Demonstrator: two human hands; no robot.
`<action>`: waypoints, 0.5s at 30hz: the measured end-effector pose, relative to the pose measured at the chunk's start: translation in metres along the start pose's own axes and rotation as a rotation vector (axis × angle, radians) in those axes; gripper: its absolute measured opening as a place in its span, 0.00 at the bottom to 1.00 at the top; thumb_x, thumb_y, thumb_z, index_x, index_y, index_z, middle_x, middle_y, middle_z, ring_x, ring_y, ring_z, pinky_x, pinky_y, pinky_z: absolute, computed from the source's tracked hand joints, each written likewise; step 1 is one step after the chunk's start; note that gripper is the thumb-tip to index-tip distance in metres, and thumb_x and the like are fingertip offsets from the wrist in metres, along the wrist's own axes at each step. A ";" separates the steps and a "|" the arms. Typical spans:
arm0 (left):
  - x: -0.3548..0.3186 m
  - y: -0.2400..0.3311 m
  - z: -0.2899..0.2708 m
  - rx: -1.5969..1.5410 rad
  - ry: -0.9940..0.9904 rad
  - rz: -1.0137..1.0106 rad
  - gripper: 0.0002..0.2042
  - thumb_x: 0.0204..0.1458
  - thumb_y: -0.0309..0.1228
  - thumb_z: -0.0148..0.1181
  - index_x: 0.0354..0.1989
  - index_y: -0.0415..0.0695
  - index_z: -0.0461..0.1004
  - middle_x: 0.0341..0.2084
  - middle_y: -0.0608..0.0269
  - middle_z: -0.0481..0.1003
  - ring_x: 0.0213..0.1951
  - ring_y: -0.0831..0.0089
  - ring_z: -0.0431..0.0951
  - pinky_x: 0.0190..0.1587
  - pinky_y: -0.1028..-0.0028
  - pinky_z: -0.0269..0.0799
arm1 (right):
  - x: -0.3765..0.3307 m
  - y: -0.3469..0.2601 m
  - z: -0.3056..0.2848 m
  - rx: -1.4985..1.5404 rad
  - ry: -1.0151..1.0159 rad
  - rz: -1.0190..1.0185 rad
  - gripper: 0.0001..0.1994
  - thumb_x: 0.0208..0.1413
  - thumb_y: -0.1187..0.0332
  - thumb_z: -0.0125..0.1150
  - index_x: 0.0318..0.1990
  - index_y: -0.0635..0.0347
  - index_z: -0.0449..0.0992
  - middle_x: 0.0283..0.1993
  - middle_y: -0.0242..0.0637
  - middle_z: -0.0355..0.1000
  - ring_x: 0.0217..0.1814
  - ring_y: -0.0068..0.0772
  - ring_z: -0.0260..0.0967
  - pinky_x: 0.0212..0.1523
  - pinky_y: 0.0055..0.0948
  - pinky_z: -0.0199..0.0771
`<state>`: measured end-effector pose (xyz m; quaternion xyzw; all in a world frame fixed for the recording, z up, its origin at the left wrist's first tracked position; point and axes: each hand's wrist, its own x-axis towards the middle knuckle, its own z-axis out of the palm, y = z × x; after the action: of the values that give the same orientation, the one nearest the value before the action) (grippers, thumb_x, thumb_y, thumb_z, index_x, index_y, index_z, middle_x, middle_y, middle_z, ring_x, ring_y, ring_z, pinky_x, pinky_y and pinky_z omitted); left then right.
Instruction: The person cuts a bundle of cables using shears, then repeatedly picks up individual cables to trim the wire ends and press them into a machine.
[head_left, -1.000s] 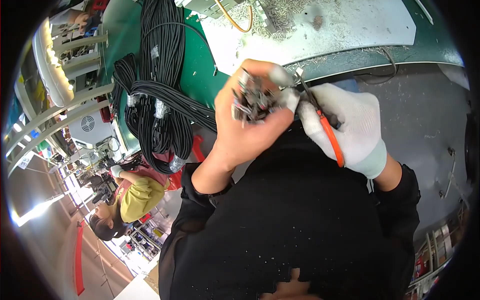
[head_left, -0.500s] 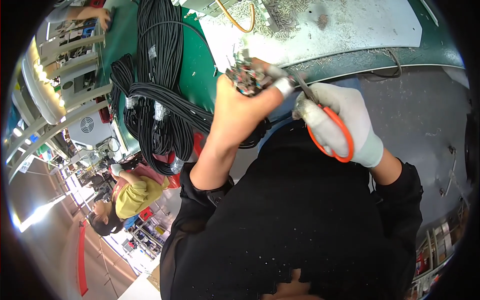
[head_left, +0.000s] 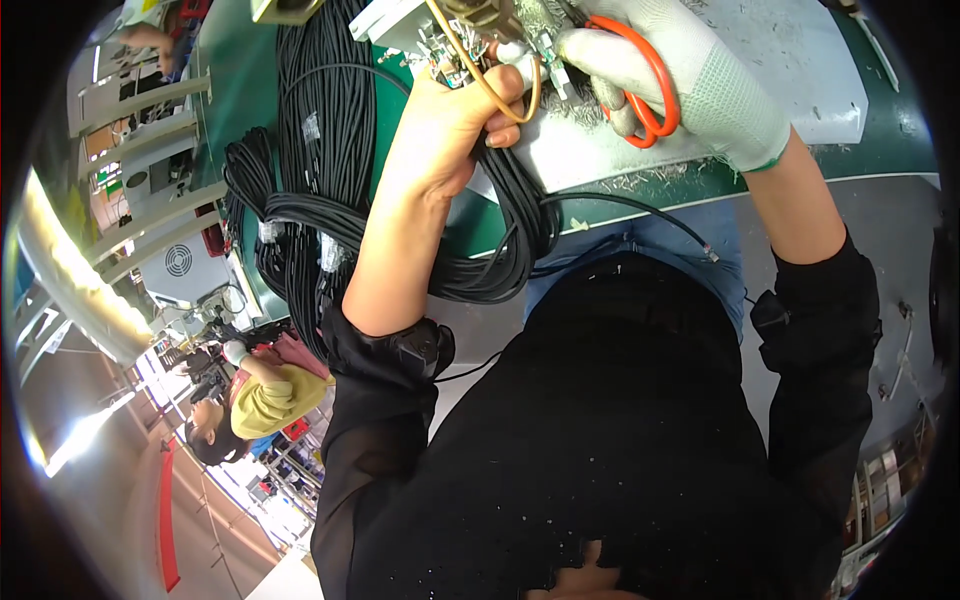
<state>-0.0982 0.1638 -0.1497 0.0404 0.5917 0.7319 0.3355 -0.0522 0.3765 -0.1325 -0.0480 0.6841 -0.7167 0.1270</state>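
Head view: orange-handled scissors [head_left: 667, 88] point up-left, long axis slanting.

Curled left hand [head_left: 462, 112] near right hand [head_left: 697, 68]

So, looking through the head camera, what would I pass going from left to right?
Red strip → black cable bundle on the green table → left hand gripping looped black cables → gloved right hand holding orange-handled scissors → thin pale rod.

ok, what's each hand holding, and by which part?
Left hand: black cable bundle, near its connector ends. Right hand: orange-handled scissors, by the handle loops.
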 end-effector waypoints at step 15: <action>-0.005 0.007 0.006 0.438 0.119 0.201 0.16 0.45 0.39 0.71 0.28 0.39 0.74 0.15 0.71 0.69 0.16 0.85 0.65 0.17 0.83 0.58 | 0.022 0.011 -0.009 -0.199 -0.136 -0.487 0.09 0.56 0.68 0.55 0.28 0.65 0.72 0.16 0.35 0.69 0.12 0.24 0.66 0.14 0.22 0.63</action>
<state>-0.0944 0.1659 -0.1399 0.1277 0.7480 0.6169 0.2086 -0.0745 0.3788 -0.1465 -0.2712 0.7094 -0.6505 -0.0089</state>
